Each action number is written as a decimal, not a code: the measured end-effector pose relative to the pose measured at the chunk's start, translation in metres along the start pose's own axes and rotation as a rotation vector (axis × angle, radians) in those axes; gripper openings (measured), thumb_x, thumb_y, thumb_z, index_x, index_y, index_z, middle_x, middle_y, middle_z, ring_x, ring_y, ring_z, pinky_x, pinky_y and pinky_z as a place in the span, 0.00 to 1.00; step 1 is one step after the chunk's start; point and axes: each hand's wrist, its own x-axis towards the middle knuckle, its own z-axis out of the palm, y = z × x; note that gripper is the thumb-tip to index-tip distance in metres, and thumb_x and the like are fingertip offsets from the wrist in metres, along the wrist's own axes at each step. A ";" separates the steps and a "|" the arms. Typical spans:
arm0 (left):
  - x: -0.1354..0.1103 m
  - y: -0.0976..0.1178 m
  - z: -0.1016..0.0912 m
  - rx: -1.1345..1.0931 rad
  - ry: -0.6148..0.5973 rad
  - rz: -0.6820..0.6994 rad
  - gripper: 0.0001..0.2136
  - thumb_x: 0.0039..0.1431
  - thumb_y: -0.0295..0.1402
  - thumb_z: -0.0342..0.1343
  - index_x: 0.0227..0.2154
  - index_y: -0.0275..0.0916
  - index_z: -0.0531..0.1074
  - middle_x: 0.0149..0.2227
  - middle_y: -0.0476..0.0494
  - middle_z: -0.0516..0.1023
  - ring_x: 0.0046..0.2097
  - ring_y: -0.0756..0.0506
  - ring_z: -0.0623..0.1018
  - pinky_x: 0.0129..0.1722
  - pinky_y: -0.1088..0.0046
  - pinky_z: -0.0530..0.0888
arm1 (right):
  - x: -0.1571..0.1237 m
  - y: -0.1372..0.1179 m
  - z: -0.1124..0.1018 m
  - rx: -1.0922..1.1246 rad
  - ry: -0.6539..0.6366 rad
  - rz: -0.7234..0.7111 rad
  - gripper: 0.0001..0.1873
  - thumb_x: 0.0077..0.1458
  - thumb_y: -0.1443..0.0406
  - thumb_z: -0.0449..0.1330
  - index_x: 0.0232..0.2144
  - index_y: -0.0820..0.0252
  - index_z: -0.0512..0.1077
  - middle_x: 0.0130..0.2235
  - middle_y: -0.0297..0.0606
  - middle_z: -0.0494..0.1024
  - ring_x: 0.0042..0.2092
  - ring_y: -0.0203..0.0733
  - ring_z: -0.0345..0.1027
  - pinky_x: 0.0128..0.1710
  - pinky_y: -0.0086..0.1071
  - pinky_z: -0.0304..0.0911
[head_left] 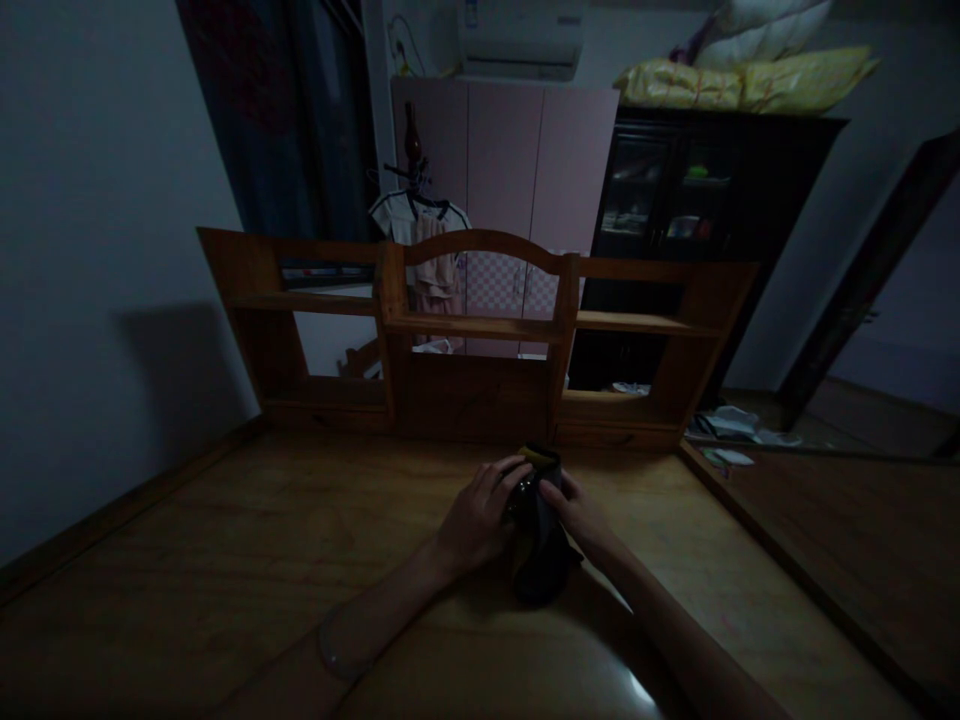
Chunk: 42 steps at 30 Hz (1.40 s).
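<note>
A dark pouch-like object (538, 550) with a yellowish top edge stands on the wooden desk (262, 560) in front of me. My left hand (480, 515) grips its left side with curled fingers near the top. Its right side is held by my right hand (581, 515), fingers pressed against the upper edge. The room is dim, so what the object is stays unclear.
A wooden shelf unit (480, 330) rises at the back of the desk. Behind it stand a pink wardrobe (517, 160) and a dark cabinet (675, 210) topped with bedding. Clothes hang on a rack (420, 215). Papers (731, 425) lie at the right.
</note>
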 end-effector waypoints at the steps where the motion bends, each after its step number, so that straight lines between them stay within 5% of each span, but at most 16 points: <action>1: 0.000 0.000 -0.001 -0.003 0.006 -0.007 0.30 0.57 0.29 0.53 0.62 0.42 0.50 0.60 0.37 0.59 0.60 0.39 0.62 0.58 0.55 0.63 | 0.000 0.000 0.000 -0.015 0.003 -0.009 0.22 0.46 0.53 0.65 0.43 0.54 0.74 0.41 0.35 0.78 0.42 0.46 0.70 0.44 0.37 0.64; 25: 0.002 -0.001 0.002 -0.227 0.080 -0.169 0.35 0.49 0.39 0.64 0.57 0.41 0.54 0.56 0.38 0.63 0.57 0.40 0.65 0.58 0.59 0.65 | 0.000 0.003 -0.001 -0.104 -0.038 -0.002 0.29 0.47 0.52 0.64 0.50 0.56 0.68 0.48 0.40 0.77 0.49 0.50 0.70 0.50 0.42 0.64; 42: 0.000 -0.012 0.009 -0.344 0.202 -0.331 0.36 0.43 0.32 0.67 0.56 0.42 0.57 0.55 0.39 0.64 0.56 0.39 0.69 0.55 0.57 0.69 | -0.005 -0.005 0.006 -0.121 -0.050 0.027 0.31 0.43 0.55 0.68 0.50 0.53 0.68 0.48 0.40 0.76 0.49 0.50 0.70 0.51 0.44 0.64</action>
